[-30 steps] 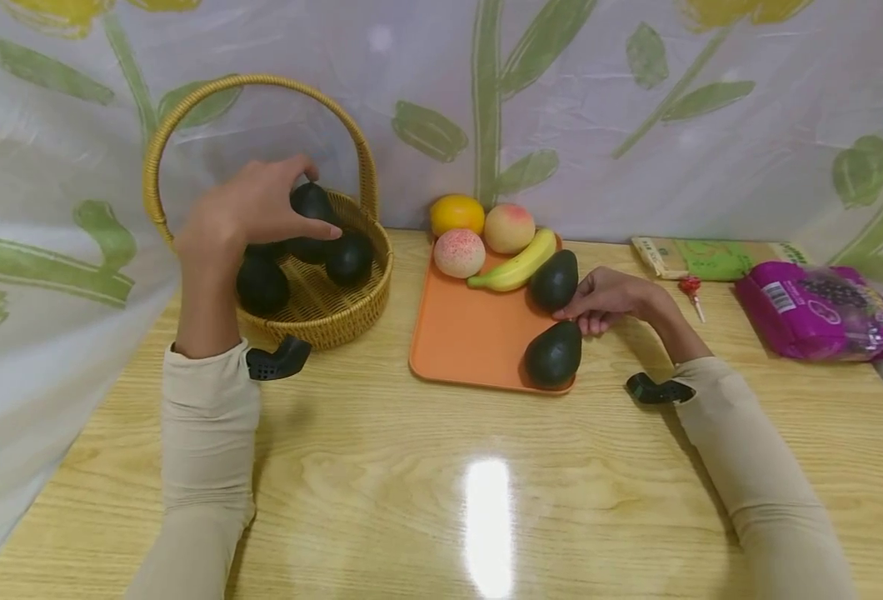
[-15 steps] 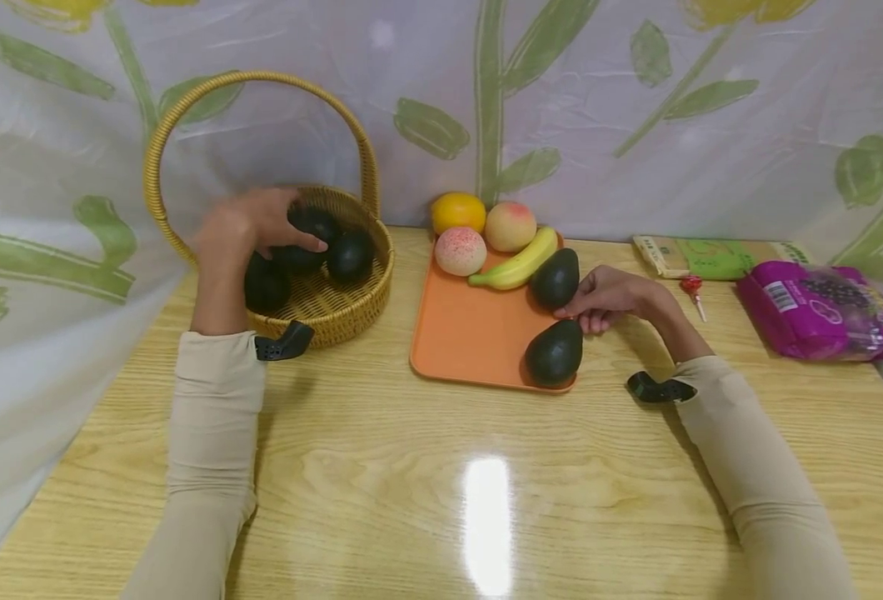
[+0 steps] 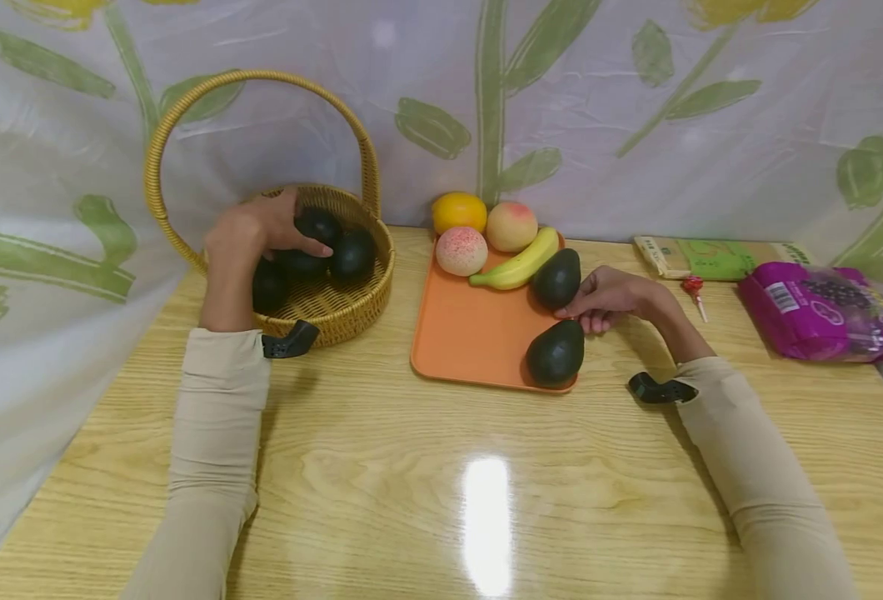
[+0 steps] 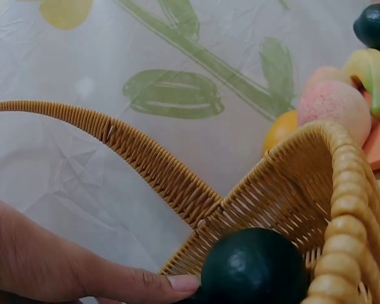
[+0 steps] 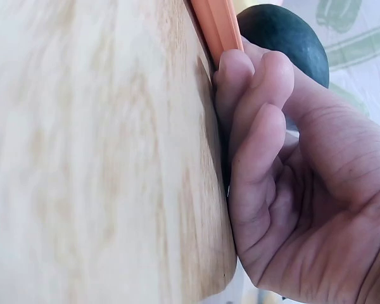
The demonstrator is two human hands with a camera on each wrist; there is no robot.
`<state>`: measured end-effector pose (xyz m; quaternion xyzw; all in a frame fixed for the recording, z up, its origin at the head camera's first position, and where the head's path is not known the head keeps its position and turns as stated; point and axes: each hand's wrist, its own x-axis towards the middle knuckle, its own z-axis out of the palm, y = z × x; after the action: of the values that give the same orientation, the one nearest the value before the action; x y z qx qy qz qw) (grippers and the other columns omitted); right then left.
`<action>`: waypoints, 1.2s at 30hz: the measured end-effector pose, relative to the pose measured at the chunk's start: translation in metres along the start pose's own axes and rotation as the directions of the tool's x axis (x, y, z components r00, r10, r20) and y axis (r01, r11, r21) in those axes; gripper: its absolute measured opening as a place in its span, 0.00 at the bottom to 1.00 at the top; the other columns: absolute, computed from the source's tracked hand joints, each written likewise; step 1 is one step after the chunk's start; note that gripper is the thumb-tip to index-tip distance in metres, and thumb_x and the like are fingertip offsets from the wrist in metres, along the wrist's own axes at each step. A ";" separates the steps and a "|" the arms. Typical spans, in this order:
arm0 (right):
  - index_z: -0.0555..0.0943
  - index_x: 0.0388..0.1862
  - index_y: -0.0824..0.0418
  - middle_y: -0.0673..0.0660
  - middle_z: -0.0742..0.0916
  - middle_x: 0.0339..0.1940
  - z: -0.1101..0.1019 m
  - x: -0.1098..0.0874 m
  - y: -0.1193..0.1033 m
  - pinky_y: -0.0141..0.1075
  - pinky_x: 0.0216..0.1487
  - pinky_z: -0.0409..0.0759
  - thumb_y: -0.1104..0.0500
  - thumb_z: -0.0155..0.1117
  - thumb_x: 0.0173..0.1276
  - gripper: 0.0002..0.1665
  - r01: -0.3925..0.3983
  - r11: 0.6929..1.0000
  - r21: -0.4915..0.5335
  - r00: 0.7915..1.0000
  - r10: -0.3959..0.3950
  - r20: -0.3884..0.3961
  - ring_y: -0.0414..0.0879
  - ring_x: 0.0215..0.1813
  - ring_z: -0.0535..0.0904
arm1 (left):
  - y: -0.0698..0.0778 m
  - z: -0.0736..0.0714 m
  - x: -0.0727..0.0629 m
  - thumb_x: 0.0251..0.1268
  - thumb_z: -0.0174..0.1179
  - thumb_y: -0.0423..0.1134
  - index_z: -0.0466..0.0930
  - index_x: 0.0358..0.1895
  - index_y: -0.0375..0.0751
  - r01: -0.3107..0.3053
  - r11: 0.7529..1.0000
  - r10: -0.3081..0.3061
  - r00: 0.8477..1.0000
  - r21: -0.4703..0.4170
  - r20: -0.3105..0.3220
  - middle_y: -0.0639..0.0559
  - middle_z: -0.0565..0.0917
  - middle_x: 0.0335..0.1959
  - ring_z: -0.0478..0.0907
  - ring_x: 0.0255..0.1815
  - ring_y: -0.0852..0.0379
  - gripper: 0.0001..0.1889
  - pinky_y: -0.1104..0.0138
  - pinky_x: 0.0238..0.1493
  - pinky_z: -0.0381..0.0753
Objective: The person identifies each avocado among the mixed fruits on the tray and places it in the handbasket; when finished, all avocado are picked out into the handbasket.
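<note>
My L hand (image 3: 250, 229) is down in the wicker basket (image 3: 344, 321), thumb on the near side & index finger on the far side of the held avo (image 3: 318, 225), so the grip's spread abt as wide as the fruit & has hold of it; the other fingers are hidden, can't tell how they lie. The held avo sits inside the basket, toward the back, w/ the R-side avo (image 3: 353, 256) just beside it, the middle avo (image 3: 302, 265) partly under my thumb & the front avo (image 3: 269, 287) at the L, part hidden by my wrist. The arched handle (image 3: 261, 76) stands up over my hand. My R hand (image 3: 610, 300) pinches the R edge of the orange tray (image 3: 471, 333) btwn thumb & index, nearly closed, other fingers curled in close to the tabletop (image 3: 381, 467). Tray's flat on the table, R of the basket & apart from it. On it, near my R fingers: the rear tray avo (image 3: 556, 279), touching the banana (image 3: 520, 265), & the lower tray avo (image 3: 556, 354) in the near R corner, narrow end pointing up & R. Behind, at the tray's far end: the speckled peach (image 3: 461, 252), the blush peach (image 3: 511, 227) & the yellow-orange fruit (image 3: 459, 212). Well R of my R hand: the lollipop (image 3: 692, 287), the green-and-tan pkt (image 3: 726, 258) & the purple bag (image 3: 824, 308), all by the flower-print curtain (image 3: 606, 108).
</note>
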<state>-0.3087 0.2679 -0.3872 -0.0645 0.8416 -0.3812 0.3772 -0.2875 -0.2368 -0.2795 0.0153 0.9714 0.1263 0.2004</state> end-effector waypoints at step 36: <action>0.90 0.27 0.61 0.48 0.87 0.16 0.002 -0.002 -0.001 0.27 0.24 0.81 0.49 0.74 0.70 0.17 0.005 1.000 0.002 1.000 -0.005 -0.003 0.35 0.18 0.81 | 0.006 -0.009 -0.010 0.73 0.63 0.54 0.66 0.68 0.31 -0.090 0.991 0.103 0.984 0.098 -0.143 0.30 0.73 0.65 0.71 0.63 0.33 0.34 0.38 0.64 0.71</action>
<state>-0.3060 0.2669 -0.3859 -0.0656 0.8417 -0.3831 0.3748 -0.2824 -0.2336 -0.2663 0.0622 0.9865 0.0922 0.1205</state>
